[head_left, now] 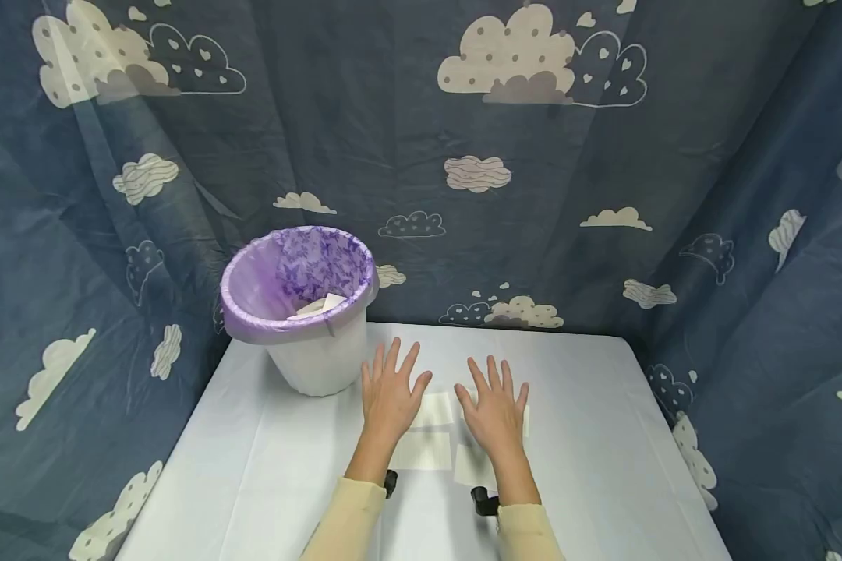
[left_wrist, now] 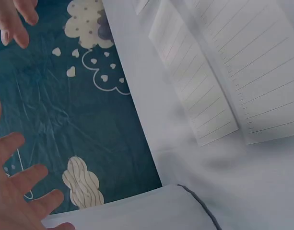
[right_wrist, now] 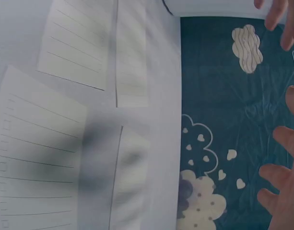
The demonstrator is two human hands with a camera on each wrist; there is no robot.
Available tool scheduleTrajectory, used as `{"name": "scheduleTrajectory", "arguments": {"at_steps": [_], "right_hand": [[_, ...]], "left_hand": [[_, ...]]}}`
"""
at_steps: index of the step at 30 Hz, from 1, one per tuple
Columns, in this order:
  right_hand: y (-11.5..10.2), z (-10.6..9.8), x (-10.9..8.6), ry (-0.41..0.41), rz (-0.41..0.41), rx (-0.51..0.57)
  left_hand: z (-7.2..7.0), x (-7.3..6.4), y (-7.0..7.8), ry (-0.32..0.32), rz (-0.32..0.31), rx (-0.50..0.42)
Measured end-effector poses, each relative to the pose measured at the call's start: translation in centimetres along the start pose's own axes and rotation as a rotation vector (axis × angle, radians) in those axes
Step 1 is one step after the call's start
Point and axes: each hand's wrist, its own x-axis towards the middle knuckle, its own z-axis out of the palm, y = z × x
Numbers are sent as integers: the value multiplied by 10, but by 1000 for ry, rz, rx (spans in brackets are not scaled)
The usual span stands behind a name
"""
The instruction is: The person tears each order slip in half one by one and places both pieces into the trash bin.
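Several pale lined paper sheets lie on the white table, among them a near left sheet [head_left: 422, 452] and a near right sheet [head_left: 473, 466]. My left hand [head_left: 389, 397] is over the left sheets, its fingers spread and holding nothing. Over the right sheets, my right hand [head_left: 494, 413] also has spread fingers and nothing in its grasp; it partly hides the far right sheet [head_left: 526, 421]. Ruled lines show on a sheet [left_wrist: 194, 81] in the left wrist view. Small checkboxes run along one edge of a sheet [right_wrist: 39, 167] in the right wrist view.
A white bin [head_left: 319, 358] with a purple liner [head_left: 252, 292] stands at the table's back left, just beyond my left hand. Pale flat pieces [head_left: 318, 306] lie inside it. Dark cloud-patterned cloth [head_left: 407, 140] hangs behind and beside the white table [head_left: 589, 444].
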Motion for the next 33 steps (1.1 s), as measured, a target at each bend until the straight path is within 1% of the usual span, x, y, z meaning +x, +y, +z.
{"name": "scheduleTrajectory", "arguments": {"at_steps": [2,7,11,15,18,21,23,27,33], "right_hand": [[1,0,-4,7,-16,-1],[3,-3,-15,10,-42,-8],[3,-2,-20,42,-67,-14],[2,4,-27,61,-116,-4],[1,10,-31,98,-165,15],[0,14,-37,152,-208,38],[0,17,-41,172,-227,58],[-2,21,-48,160,-261,117],[-7,29,-55,143,-284,146]], "left_hand": [[0,-6,1,15,25,-3],[0,-22,3,20,70,-1],[2,-30,3,34,86,-11],[4,-37,0,60,98,-7],[6,-41,-4,75,105,-11],[8,-47,-6,72,110,-26],[9,-51,-7,63,110,-37],[13,-60,-11,42,106,-47],[21,-69,-18,40,120,-27]]}}
